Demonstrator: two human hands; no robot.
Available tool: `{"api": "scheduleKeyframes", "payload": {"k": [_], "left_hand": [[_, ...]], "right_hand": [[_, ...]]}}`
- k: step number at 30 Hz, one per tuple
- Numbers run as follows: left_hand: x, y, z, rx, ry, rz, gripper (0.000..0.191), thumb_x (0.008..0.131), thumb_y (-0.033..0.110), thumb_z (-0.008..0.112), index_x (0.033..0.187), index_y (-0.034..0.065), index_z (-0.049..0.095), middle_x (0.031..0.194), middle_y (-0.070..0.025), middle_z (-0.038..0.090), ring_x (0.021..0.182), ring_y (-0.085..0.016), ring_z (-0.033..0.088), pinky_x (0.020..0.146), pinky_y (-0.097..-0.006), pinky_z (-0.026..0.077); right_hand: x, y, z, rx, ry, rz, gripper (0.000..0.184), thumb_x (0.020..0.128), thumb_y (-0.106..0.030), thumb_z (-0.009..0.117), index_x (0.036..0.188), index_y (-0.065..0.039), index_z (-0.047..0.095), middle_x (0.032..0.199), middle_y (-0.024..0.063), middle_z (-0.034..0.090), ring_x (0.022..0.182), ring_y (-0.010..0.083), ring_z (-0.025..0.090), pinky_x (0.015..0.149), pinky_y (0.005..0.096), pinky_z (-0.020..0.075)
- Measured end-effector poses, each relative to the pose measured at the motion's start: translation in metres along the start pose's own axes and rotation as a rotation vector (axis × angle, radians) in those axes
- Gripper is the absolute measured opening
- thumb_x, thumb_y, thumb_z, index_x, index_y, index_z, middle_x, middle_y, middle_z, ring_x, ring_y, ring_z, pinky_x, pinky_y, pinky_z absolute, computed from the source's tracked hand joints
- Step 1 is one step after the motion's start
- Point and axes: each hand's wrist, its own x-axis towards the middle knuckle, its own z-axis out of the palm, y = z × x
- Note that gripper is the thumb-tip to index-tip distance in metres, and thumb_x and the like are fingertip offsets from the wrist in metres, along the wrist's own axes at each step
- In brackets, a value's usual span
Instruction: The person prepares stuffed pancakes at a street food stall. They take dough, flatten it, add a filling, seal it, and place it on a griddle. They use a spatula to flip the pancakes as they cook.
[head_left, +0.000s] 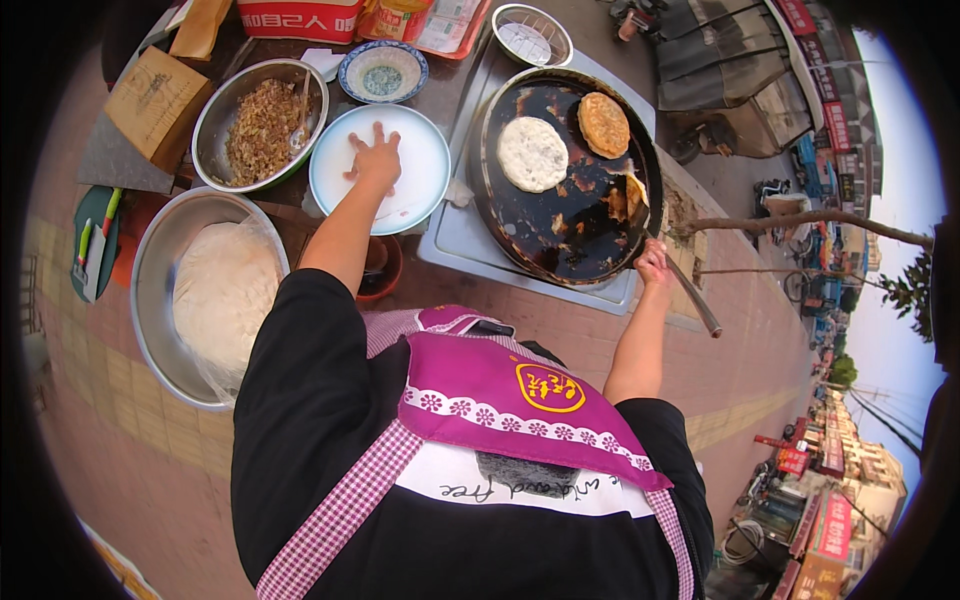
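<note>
My left hand (375, 163) lies palm down on a white plate (418, 184) with a blue rim, its fingers spread and nothing held. In my right hand (652, 262) is the metal handle of a turner (694, 298), whose blade end rests at the right side of a large round griddle pan (581, 247). Oil and browned scraps cover the pan's dark floor. A pale, raw-looking flatbread (532, 154) lies left in it, and a golden-brown flatbread (604, 125) sits at the upper right.
A steel bowl of chopped filling (262, 131) holds a spoon. Below it, a larger basin holds dough (225, 296) under clear plastic film. A patterned bowl (383, 72), a wire-racked steel bowl (532, 36) and a cardboard box (157, 105) stand around. A thin tree trunk (795, 219) is at right.
</note>
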Motion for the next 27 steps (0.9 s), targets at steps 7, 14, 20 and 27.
{"api": "scheduleKeyframes", "payload": {"k": [7,14,20,27], "left_hand": [[0.001,0.0,0.0,-0.005,-0.005,0.008,0.11,0.057,-0.004,0.082,0.146,0.03,0.026,0.16,-0.001,0.004,0.14,-0.051,0.008,0.082,-0.0709,0.049],[0.002,0.001,0.0,-0.008,-0.007,0.003,0.115,0.055,-0.003,0.084,0.148,0.0301,0.025,0.16,-0.001,0.003,0.14,-0.05,0.007,0.082,-0.0716,0.049],[-0.001,0.0,-0.003,-0.019,-0.017,0.004,0.118,0.052,-0.003,0.084,0.148,0.0318,0.025,0.16,0.0011,0.002,0.141,-0.05,0.005,0.087,-0.0724,0.046],[0.0,0.002,-0.002,-0.027,-0.001,-0.01,0.121,0.049,-0.003,0.086,0.148,0.0324,0.025,0.16,0.0015,0.001,0.142,-0.048,0.005,0.087,-0.0718,0.046]], "right_hand": [[0.008,0.002,-0.017,-0.179,-0.025,0.017,0.017,0.087,-0.003,0.048,0.071,-0.008,0.046,0.056,-0.0016,0.039,0.036,0.0043,0.033,0.034,0.0186,0.0211],[0.021,0.045,-0.041,-0.627,-0.002,0.213,0.026,0.095,-0.025,0.056,0.074,-0.011,0.05,0.053,-0.0027,0.035,0.04,0.0062,0.029,0.035,0.0195,0.0224],[0.028,0.08,-0.033,-0.887,0.186,0.235,0.036,0.098,-0.039,0.049,0.072,-0.014,0.049,0.054,-0.0027,0.036,0.042,0.0097,0.035,0.036,0.0235,0.0223],[0.076,0.076,0.004,-1.208,0.321,0.109,0.038,0.099,-0.042,0.048,0.07,-0.016,0.045,0.053,-0.0037,0.031,0.041,0.0087,0.033,0.032,0.0239,0.0204]]}}
